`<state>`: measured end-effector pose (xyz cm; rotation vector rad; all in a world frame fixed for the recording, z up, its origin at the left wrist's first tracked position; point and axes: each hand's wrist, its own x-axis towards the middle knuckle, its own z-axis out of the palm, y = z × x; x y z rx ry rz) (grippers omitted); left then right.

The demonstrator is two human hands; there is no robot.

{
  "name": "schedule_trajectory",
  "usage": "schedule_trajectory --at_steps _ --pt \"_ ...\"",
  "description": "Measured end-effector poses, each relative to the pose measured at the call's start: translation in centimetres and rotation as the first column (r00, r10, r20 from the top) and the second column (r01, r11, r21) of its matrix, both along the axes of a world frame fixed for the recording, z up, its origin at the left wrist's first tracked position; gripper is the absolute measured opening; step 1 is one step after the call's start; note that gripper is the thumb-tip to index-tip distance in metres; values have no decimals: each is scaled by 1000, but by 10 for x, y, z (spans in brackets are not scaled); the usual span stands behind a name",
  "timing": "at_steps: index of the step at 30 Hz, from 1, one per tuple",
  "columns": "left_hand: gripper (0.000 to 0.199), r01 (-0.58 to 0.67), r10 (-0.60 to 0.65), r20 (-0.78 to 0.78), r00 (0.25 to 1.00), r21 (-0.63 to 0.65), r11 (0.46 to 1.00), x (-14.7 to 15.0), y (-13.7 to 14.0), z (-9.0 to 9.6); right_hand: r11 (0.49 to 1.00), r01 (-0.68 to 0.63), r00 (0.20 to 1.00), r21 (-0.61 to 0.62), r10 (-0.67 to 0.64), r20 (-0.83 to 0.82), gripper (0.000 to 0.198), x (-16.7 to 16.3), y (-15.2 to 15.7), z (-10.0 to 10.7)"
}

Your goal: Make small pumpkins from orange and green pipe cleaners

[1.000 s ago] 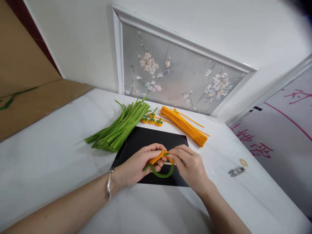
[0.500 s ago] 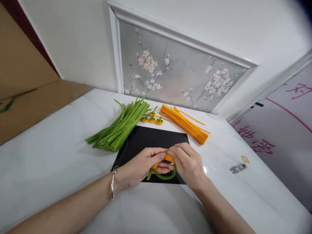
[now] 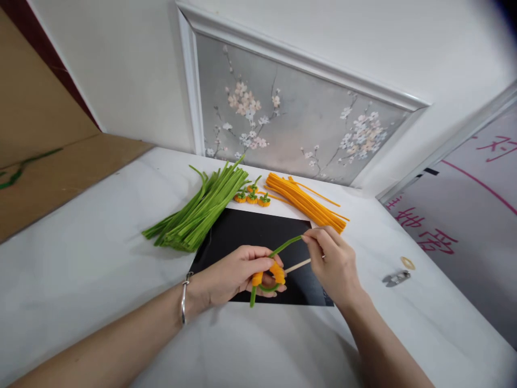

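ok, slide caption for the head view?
Left hand pinches a curled orange piece; right hand holds one end of a green strand.

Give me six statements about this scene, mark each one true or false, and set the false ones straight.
1. The left hand holds an orange coil. True.
2. The right hand pinches the end of an orange strip. False: it pinches the end of a green strip.
3. The green bundle lies to the left of the orange bundle. True.
4. The small metal tool lies on the black sheet. False: it lies on the white table, to the right of the sheet.
5. Four small orange-and-green pieces sit between the two bundles. True.
6. The silver bracelet is on the right wrist. False: it is on the left wrist.
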<state>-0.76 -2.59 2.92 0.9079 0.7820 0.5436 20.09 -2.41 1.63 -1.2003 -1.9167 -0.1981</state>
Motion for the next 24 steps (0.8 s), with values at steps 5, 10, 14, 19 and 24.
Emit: schedule_trajectory --at_steps 5,10,14,19,24 --pt "21 34 -34 -24 999 24 999 -5 3 -3 1000 25 1000 16 -25 6 15 7 1 3" --pt "19 71 -66 -48 997 104 992 -10 6 -3 999 41 999 31 -41 -9 14 11 1 6" --pt "22 25 -15 -57 998 186 982 -11 7 3 995 95 995 -5 -95 22 15 17 2 7" --pt "13 -7 71 -159 985 372 928 -11 6 3 993 110 957 -35 -97 274 19 9 -4 12" --pt "16 56 84 -254 964 501 864 -7 3 -2 963 -166 943 -212 217 251 28 -17 -15 10"
